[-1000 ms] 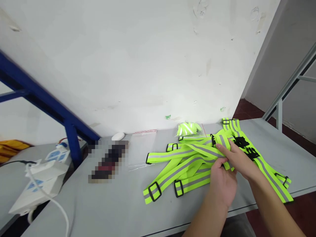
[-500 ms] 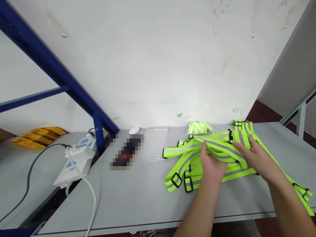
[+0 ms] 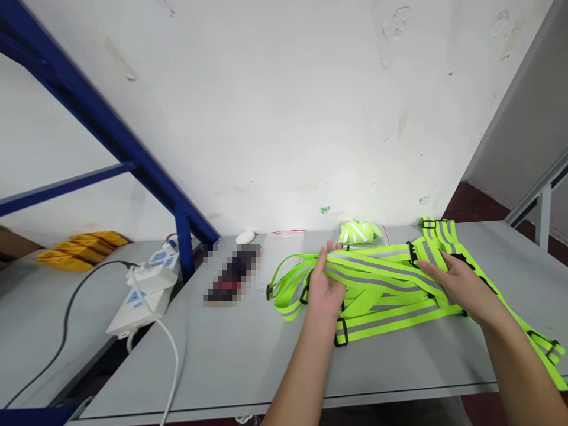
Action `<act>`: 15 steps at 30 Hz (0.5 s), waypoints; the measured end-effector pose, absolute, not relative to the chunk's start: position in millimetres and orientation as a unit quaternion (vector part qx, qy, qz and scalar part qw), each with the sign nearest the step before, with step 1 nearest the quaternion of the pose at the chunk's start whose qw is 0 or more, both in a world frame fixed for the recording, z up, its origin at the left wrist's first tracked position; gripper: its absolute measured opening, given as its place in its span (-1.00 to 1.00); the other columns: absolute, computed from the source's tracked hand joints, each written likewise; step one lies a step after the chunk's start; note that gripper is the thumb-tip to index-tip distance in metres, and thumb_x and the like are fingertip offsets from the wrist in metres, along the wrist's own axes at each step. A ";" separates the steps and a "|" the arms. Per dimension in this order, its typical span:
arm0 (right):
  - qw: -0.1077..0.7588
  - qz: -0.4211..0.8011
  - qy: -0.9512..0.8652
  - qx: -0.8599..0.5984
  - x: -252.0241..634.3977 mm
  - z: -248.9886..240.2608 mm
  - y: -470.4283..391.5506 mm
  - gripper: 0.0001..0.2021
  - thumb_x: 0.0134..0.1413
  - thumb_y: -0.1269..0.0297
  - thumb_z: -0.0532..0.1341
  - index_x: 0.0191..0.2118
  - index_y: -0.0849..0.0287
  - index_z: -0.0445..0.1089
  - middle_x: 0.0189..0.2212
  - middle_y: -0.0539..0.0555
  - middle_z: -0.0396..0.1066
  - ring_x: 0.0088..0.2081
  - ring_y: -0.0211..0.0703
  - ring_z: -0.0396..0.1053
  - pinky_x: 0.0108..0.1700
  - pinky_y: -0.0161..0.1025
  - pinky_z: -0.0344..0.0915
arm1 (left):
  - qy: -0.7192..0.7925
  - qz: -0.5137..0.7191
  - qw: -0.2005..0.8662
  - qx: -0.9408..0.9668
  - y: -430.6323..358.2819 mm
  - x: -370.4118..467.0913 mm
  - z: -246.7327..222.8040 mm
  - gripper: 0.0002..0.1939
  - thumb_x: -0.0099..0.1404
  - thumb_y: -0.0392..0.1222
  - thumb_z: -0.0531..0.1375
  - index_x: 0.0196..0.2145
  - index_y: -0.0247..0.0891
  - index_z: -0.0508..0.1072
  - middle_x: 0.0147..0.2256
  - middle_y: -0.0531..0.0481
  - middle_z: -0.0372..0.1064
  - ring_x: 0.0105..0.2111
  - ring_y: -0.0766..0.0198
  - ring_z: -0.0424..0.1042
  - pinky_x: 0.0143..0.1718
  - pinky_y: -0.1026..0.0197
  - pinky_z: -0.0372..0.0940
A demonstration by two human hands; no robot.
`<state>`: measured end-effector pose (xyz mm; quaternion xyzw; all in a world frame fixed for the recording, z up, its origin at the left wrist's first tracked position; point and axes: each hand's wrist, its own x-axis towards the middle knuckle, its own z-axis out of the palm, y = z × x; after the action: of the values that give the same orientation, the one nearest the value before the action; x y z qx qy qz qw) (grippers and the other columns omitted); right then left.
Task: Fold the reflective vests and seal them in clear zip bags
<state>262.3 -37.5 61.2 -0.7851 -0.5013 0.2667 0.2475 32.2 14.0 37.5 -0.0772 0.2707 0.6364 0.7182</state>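
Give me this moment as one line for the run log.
left hand: gathering neon straps | right hand: on the straps' other end | bagged strap bundle: by wall | white round object: on table

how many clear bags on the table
2: a filled bag behind the straps, near the wall, and a flat bag left of it. The straps may hide more.

- Your only view looks from your head, forward and down past your hands (image 3: 326,290).
- It takes in the table (image 3: 235,367) and the wall beyond them.
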 end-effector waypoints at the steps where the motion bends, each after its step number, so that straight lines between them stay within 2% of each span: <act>1: 0.247 0.274 -0.497 -0.786 260.5 62.3 -37.0 -0.01 -0.04 -0.29 0.09 0.31 0.46 0.01 -0.42 0.15 0.53 -0.31 0.20 0.48 -0.19 -0.04 0.36 | 0.298 0.638 0.707 -0.064 13.9 27.8 36.4 -0.78 0.33 -0.21 0.17 -0.08 -0.28 0.46 -0.23 -0.07 0.54 -0.27 0.26 0.55 -0.11 0.16 0.43; 4: 0.241 0.281 -0.492 -0.788 259.5 63.7 -36.2 -0.02 -0.02 -0.27 0.10 0.30 0.49 0.01 -0.43 0.15 0.52 -0.31 0.17 0.48 -0.17 -0.05 0.36 | 0.349 0.656 0.669 -0.018 15.7 12.7 32.0 -0.76 0.32 -0.19 0.18 -0.10 -0.34 0.47 -0.23 -0.11 0.54 -0.26 0.24 0.55 -0.11 0.21 0.43; 7: 0.244 0.255 -0.507 -0.787 262.8 58.4 -35.6 -0.09 -0.05 -0.24 0.14 0.26 0.42 0.13 -0.26 0.23 0.54 -0.16 0.21 0.47 -0.10 -0.07 0.34 | 0.350 0.668 0.657 -0.017 21.5 -3.3 27.5 -0.76 0.36 -0.20 0.11 -0.10 -0.33 0.47 -0.28 -0.07 0.56 -0.30 0.24 0.55 -0.10 0.21 0.42; 11: 0.260 0.213 -0.521 -0.785 264.9 42.9 -29.4 -0.21 -0.06 -0.18 0.18 0.19 0.33 0.26 -0.01 0.30 0.44 0.01 0.22 0.38 -0.04 -0.10 0.30 | 0.338 0.676 0.653 -0.044 27.4 -16.1 24.5 -0.74 0.37 -0.32 0.05 -0.05 -0.36 0.44 -0.31 -0.09 0.56 -0.34 0.24 0.56 -0.10 0.19 0.41; 15: 0.179 0.171 -0.546 -0.800 259.3 31.9 -18.2 -0.25 0.05 -0.13 0.11 0.20 0.40 0.23 0.06 0.38 0.37 0.04 0.25 0.35 -0.07 -0.09 0.31 | 0.308 0.680 0.663 -0.050 24.5 -16.1 24.3 -0.70 0.32 -0.37 0.05 -0.03 -0.44 0.42 -0.22 -0.19 0.54 -0.20 0.16 0.54 -0.07 0.16 0.39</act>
<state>259.3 -18.2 31.9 -0.8002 -0.5463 0.1708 0.1791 -16.1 24.5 24.3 -0.0497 0.3084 0.6803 0.6630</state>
